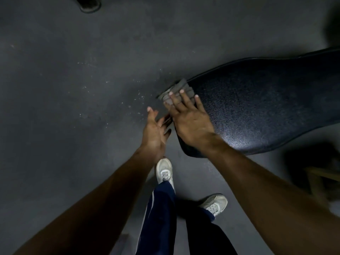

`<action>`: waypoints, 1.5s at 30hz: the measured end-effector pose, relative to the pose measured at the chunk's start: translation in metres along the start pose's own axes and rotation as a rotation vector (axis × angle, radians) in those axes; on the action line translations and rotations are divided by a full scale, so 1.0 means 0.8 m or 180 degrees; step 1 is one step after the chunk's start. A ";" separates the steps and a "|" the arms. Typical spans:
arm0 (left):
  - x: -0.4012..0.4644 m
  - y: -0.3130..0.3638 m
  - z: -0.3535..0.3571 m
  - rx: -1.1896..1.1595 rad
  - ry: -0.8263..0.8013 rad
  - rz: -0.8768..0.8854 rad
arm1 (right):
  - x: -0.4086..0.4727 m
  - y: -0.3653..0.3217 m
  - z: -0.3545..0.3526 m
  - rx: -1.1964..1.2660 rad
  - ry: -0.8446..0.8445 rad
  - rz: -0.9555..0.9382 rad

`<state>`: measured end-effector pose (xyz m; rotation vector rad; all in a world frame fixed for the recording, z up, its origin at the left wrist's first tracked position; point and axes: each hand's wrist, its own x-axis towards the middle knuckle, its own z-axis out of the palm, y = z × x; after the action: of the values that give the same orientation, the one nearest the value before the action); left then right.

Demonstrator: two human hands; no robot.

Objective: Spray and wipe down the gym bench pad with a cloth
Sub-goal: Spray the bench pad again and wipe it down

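Floor [73, 80]: dark grey, bare but for pale specks strewn just off the pad's narrow end; no spray bottle in sight anywhere.
Bench pad [266, 107]: dark, pebbled vinyl, running from the right edge of view toward the centre and ending in a rounded narrow end; sheen along the near edge, though wet or merely lit cannot be told.
Step in hand: wiping, at the far corner of the narrow end, judged from the cloth's place.
Right hand [191, 124]: flat, palm down, fingers [184, 100] spread wide across the cloth, pressing rather than pinching; nothing closed in the grip.
Left hand [153, 131]: open, fingers loose, holding nothing, just off the narrow end, beside the right hand and near its thumb side.
Cloth [179, 89]: grey, folded, lying on the pad's far end corner, one flap hanging past the rim.
To do well: keep the palm's weight even, draw long overlapping strokes down the pad toward the wide part, tuck the loose flap under, follow the rim and side seam, steady the pad's end with the free hand if it shifts.
Risk: cloth sliding off the corner onto the speckled floor.
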<state>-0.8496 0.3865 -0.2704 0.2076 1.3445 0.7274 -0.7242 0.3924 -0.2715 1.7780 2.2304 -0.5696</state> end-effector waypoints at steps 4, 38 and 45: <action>-0.003 0.005 0.005 0.0469 0.0310 0.0107 | -0.081 -0.007 0.054 -0.0191 0.0153 -0.0243; -0.047 -0.107 0.072 0.4443 0.0539 0.1498 | -0.227 0.125 0.111 0.0543 0.0718 0.1102; -0.074 -0.149 0.117 0.4846 -0.0038 0.1801 | -0.260 0.148 0.128 0.0104 0.0664 0.0025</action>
<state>-0.7220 0.2852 -0.2636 1.8333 1.5908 -0.0165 -0.5661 0.1869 -0.2955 1.9424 2.3592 -0.4392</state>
